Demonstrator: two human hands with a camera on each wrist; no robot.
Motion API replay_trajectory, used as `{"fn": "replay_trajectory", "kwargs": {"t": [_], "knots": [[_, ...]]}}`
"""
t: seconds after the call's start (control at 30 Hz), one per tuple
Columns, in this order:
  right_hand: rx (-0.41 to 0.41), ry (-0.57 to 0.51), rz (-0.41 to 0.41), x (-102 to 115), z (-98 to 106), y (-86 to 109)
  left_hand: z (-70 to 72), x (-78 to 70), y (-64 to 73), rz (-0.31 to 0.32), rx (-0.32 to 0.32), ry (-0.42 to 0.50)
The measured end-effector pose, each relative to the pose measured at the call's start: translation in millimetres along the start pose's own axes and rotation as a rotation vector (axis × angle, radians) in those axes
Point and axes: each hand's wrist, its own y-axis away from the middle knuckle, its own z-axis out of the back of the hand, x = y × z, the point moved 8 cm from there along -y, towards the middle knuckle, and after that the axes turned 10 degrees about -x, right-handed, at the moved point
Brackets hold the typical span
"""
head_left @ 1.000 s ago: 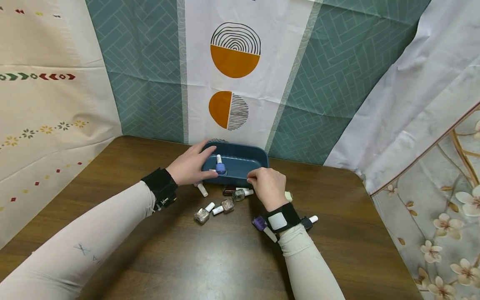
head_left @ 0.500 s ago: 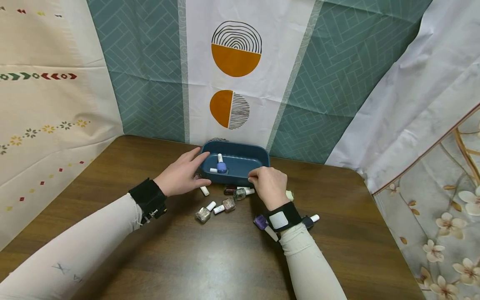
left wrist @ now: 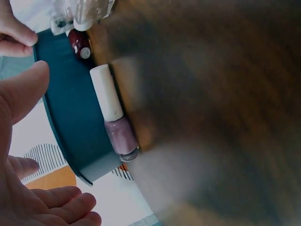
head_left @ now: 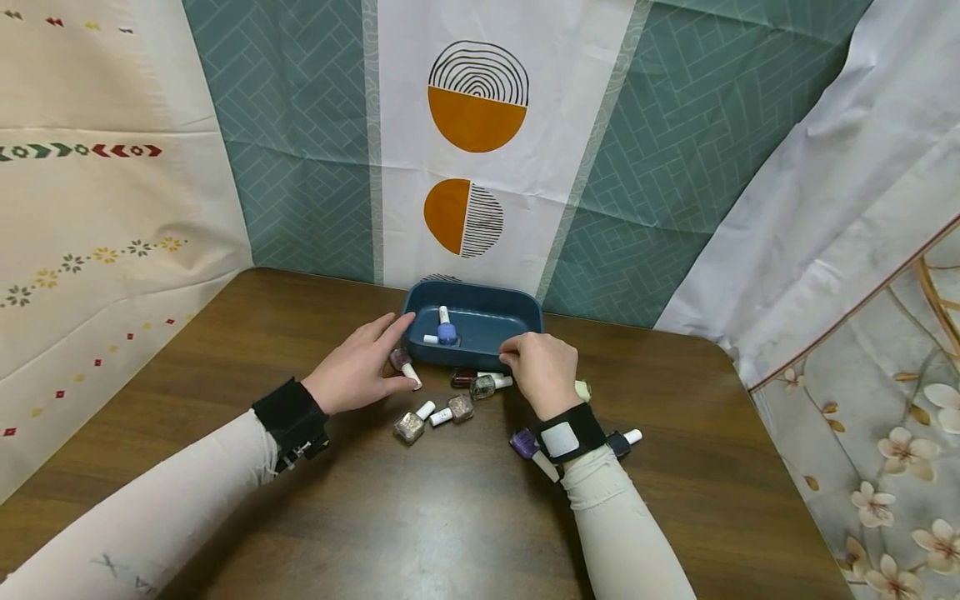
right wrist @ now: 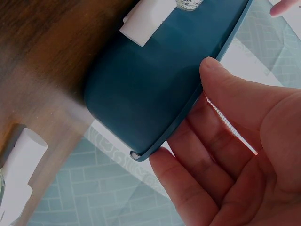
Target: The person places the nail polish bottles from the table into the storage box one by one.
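Note:
A blue rectangular bin (head_left: 487, 335) stands at the back of the table. Inside it a blue nail polish bottle (head_left: 447, 334) leans at the left end, with another white cap beside it. My right hand (head_left: 546, 373) pinches the bin's front rim near its right corner; in the right wrist view the thumb is on one side of the rim and fingers on the other. My left hand (head_left: 356, 367) is spread and holds nothing, just left of the bin. By its fingertips lies a mauve nail polish bottle (left wrist: 121, 134) with a white cap, along the bin's front wall.
Before the bin lie a dark red bottle (head_left: 462, 379), a glitter bottle (head_left: 482, 387) and two more glittery ones, one silver (head_left: 409, 427). Around my right wrist are a purple bottle (head_left: 523, 443), a black one (head_left: 618, 445) and a pale yellow one (head_left: 582, 390). Curtains hang behind.
My left hand has drawn back from over the bin's left end, toward me and to the left, uncovering the mauve bottle. The right hand stays on the rim.

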Motion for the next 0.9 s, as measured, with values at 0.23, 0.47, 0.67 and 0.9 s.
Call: {"fn": "replay_trajectory", "kwargs": {"t": [0.23, 0.47, 0.67, 0.9], "knots": [[-0.003, -0.003, 0.0, 0.5, 1.3, -0.2, -9.9, -1.3, 5.5, -0.009, 0.018, -0.01], [0.002, -0.004, 0.002, 0.8, 0.6, 0.1, -16.1, -0.7, 6.3, -0.003, 0.035, -0.014], [0.003, -0.005, 0.009, 1.2, 0.1, -0.2, -17.6, 0.7, 5.8, 0.018, 0.046, -0.01], [-0.005, -0.004, 0.005, -0.5, 0.3, -0.3, -22.6, 2.6, 2.8, 0.021, 0.041, -0.033]]}}
